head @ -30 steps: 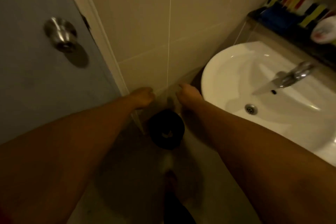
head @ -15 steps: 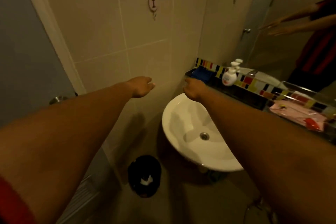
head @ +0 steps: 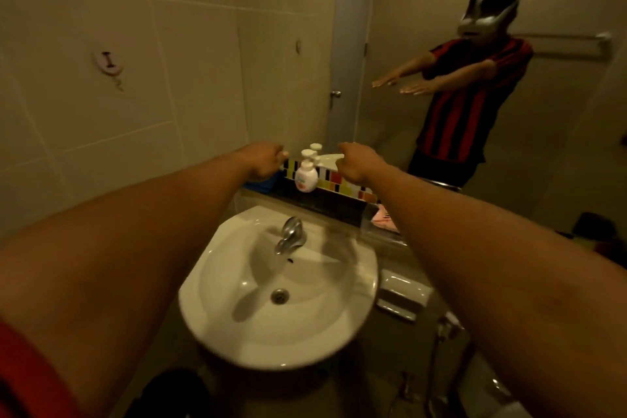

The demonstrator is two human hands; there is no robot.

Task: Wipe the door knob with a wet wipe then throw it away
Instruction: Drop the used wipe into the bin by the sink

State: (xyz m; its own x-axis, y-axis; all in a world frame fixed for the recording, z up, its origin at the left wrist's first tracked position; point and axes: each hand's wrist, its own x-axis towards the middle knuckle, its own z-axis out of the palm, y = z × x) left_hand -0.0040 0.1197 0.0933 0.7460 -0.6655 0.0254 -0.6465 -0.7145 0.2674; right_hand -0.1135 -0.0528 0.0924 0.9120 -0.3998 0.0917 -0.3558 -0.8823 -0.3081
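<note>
Both my arms reach straight out over the white sink (head: 217, 285). My left hand (head: 263, 161) and my right hand (head: 356, 163) hover in front of the tiled ledge, on either side of a white soap pump bottle (head: 306, 176). Neither hand holds anything. The mirror (head: 390, 10) shows both hands flat, palms down. The door knob (head: 336, 94) appears only as a small reflection in the mirror. A black bin (head: 173, 394) sits on the floor below the sink, mostly cut off. No wet wipe is visible.
A chrome tap (head: 291, 238) stands at the back of the sink. A blue item (head: 261, 184) and a pink packet (head: 383, 219) lie on the ledge. A white soap dish (head: 403, 288) is at the right. Tiled wall on the left carries a hook (head: 108, 64).
The view has swung up and right, from the door and bin to the sink and mirror. Both arms stay outstretched and empty.
</note>
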